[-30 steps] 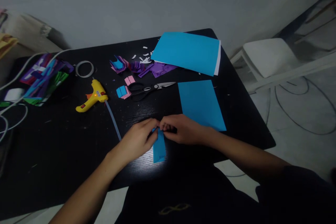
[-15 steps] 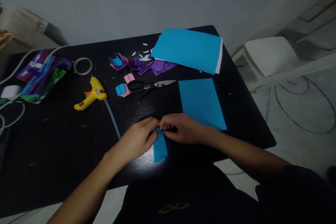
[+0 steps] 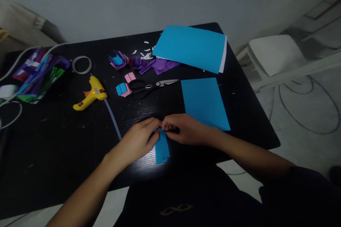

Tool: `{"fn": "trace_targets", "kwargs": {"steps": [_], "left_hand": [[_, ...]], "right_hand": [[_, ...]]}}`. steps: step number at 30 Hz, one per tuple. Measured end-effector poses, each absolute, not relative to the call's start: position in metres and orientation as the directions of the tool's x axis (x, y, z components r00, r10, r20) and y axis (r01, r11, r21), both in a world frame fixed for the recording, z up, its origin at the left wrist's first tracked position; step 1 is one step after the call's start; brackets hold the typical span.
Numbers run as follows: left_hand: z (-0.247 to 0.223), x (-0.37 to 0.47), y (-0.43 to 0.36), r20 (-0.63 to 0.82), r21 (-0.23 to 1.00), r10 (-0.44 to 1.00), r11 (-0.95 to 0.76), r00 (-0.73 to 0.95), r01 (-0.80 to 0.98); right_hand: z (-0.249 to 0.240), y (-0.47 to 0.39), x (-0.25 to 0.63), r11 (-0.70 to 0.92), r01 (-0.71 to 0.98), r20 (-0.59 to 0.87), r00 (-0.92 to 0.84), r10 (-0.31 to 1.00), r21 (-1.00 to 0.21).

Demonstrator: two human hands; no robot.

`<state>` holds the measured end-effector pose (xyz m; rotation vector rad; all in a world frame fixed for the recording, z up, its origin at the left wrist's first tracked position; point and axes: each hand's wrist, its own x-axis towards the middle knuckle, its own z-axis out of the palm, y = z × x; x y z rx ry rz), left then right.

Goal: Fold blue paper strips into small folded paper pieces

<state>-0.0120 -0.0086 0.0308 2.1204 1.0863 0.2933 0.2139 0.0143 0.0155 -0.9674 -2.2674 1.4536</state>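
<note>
A narrow folded strip of blue paper lies on the black table near its front edge. My left hand grips the strip's far end, with the thumb on the paper. Against those fingertips, my right hand is curled closed and pinches the same far end. The fingers hide that end of the strip. Just beyond my right hand is a flat blue paper sheet. A pair of scissors with black handles lies farther back, beside small folded pink and blue paper pieces.
A yellow glue gun with a glue stick lies to the left, near a tape roll. Blue and white sheets are stacked at the back. Purple paper pieces, colourful folded strips and cables surround them. A white chair stands at right.
Both hands keep their hold on the folded blue paper with almost no movement. The view has shifted slightly, so the table's objects appear a little higher and farther left.
</note>
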Motion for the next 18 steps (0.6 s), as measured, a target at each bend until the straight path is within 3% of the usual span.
{"fn": "trace_targets", "kwargs": {"steps": [18], "left_hand": [[0.0349,-0.0111,-0.0104,-0.148,0.672,0.778,-0.374,0.611,0.639]], "right_hand": [[0.0166,0.0129,0.2162,0.284,0.378,-0.102,-0.739,0.666,-0.881]]}}
